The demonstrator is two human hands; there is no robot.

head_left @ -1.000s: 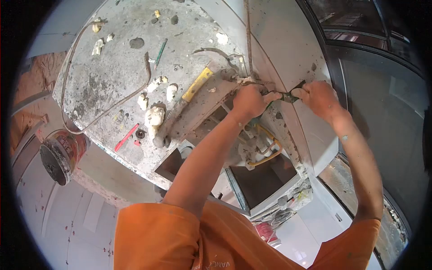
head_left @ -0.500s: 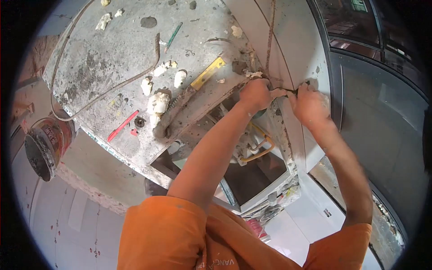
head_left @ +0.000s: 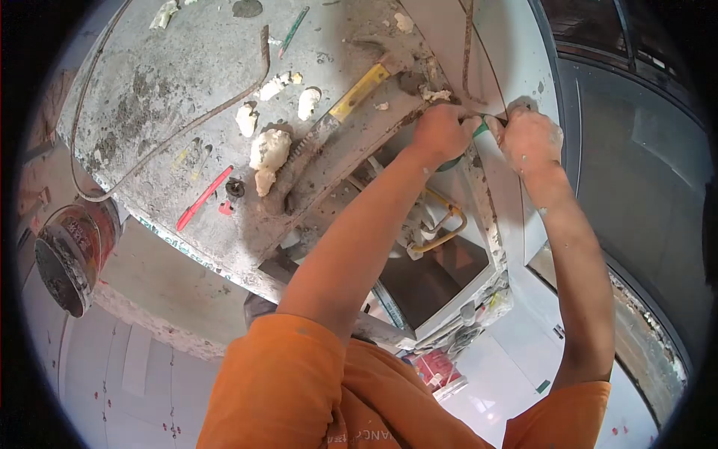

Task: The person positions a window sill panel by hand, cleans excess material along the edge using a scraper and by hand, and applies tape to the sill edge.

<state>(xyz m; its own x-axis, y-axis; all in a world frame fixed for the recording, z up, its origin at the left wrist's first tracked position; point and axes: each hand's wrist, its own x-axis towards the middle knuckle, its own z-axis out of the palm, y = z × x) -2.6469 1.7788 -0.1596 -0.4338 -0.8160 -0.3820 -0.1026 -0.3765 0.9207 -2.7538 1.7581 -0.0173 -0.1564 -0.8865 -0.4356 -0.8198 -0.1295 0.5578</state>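
Observation:
My left hand (head_left: 444, 135) is closed on a green strip (head_left: 481, 128) at the wall, just beyond the opening in the concrete slab. Beside it, my right hand (head_left: 529, 140) has its fingers pressed together at the other end of the strip, against the pale wall panel (head_left: 516, 67). Only a short piece of green shows between the two hands. A rusty rod (head_left: 468, 52) leans above them. Left of my hands lies a hammer with a yellow band (head_left: 359, 92) on its handle.
The slab (head_left: 179, 75) bears white foam lumps (head_left: 269, 150), a red pen (head_left: 204, 198), a green pencil (head_left: 294, 32) and a long bent rod (head_left: 202, 122). A dirty bucket (head_left: 63, 258) stands lower left. Yellow tubing (head_left: 458, 224) shows inside the opening.
The view has shifted, so slab and tools sit differently in it. My hands stay close together at the wall, and more bright green shows between them than half a second ago.

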